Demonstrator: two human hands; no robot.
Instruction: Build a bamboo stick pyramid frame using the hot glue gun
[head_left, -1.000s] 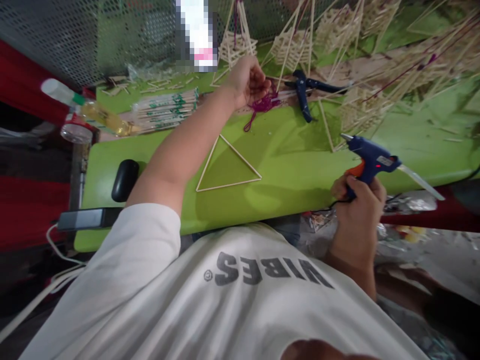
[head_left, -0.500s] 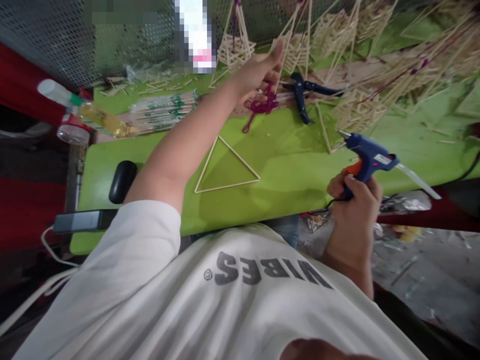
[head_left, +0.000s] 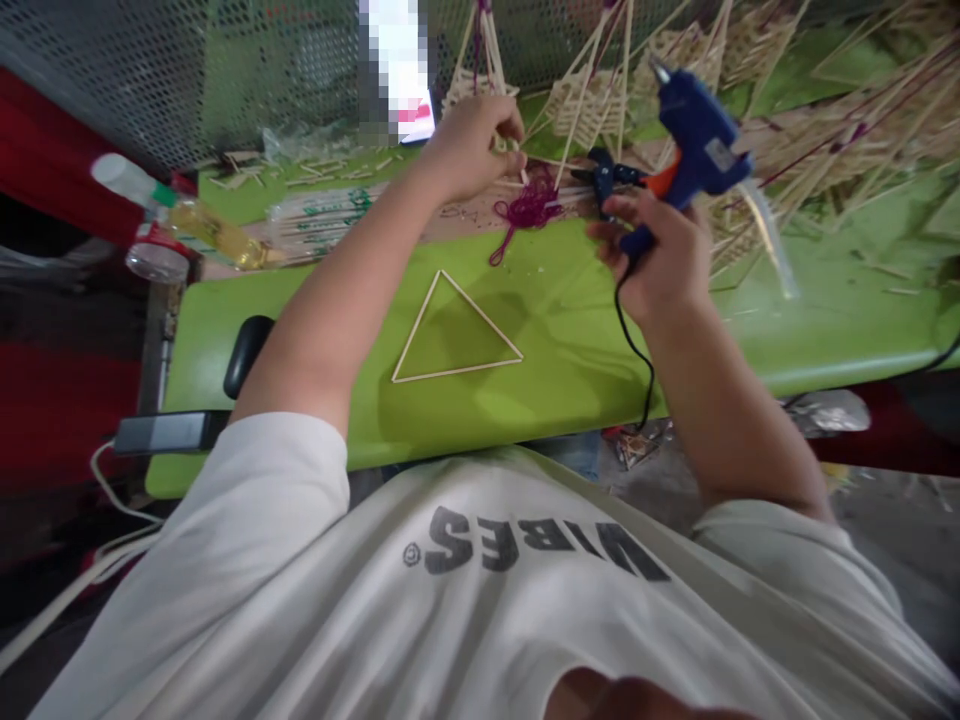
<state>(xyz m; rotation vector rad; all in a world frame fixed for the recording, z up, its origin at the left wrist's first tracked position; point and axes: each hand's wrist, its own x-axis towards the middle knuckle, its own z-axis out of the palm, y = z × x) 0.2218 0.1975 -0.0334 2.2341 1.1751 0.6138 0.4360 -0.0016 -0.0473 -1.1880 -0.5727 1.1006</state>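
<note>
While the right hand (head_left: pixel 667 255) grips a blue plastic glue gun (head_left: pixel 699 138), the left hand (head_left: pixel 478 145) curls beside tangled purple cord (head_left: pixel 531 207)

As I watch from my distant station, the glue gun sits at upper right of the frame, its metal nozzle (head_left: pixel 660 69) pointing toward the upper left. The right hand is closed round its handle (head_left: pixel 637 243); a translucent glue stick (head_left: pixel 771 238) pokes from its rear, and a black cable (head_left: pixel 651 376) hangs below. At upper centre, the left hand's fingers are bent inward. A short, pale, slender piece (head_left: pixel 523 177) shows at the fingertips, but I cannot tell whether they pinch it.

Near the centre, I see a flat triangle of thin pale wooden sticks (head_left: pixel 457 371) lying on the glossy green bench top (head_left: pixel 585 370), apart from both hands. The cord lies above it in the frame. Dark metal-jointed pliers (head_left: pixel 602 183) lie between cord and glue gun, partly hidden. Along the upper right I make out lattice-like pale stick structures (head_left: pixel 589 105); at far left, a transparent bottle of yellow liquid (head_left: pixel 206 228).
</note>
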